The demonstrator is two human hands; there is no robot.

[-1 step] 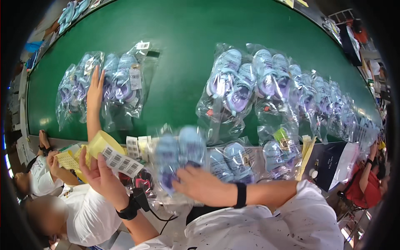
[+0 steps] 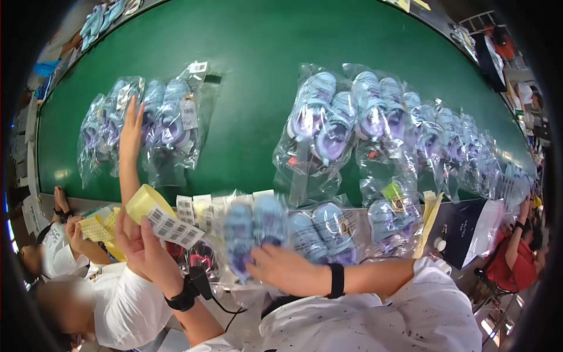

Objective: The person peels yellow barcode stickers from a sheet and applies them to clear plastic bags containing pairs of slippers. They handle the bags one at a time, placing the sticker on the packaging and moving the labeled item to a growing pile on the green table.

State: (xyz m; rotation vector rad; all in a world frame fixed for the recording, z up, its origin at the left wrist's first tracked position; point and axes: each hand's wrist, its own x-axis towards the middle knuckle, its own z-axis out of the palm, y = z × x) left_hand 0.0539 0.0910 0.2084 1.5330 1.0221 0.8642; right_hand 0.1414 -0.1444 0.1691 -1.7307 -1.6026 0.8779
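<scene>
Bagged blue-and-purple shoes [image 2: 270, 216], one pair in clear film, sit in the head view at the near edge of the green tabletop [image 2: 252, 117]. Bent fingers and thumb of the right hand [image 2: 286, 267] grip the pair's lower end, slightly blurred. To its left, the left hand [image 2: 149, 258] has its fingers parted and half curled; a barcode label strip [image 2: 176, 227] with a yellow loop [image 2: 141, 202] is at the fingertips, and I cannot tell whether they pinch it. Just right of the gripped pair lies a second bagged pair [image 2: 331, 229]. More pairs form a row [image 2: 337, 135] running toward the tabletop's right edge. Near its left edge stands another group of bagged shoes [image 2: 173, 111], with a co-worker's hand [image 2: 131, 138] reaching over it, fingers extended.
</scene>
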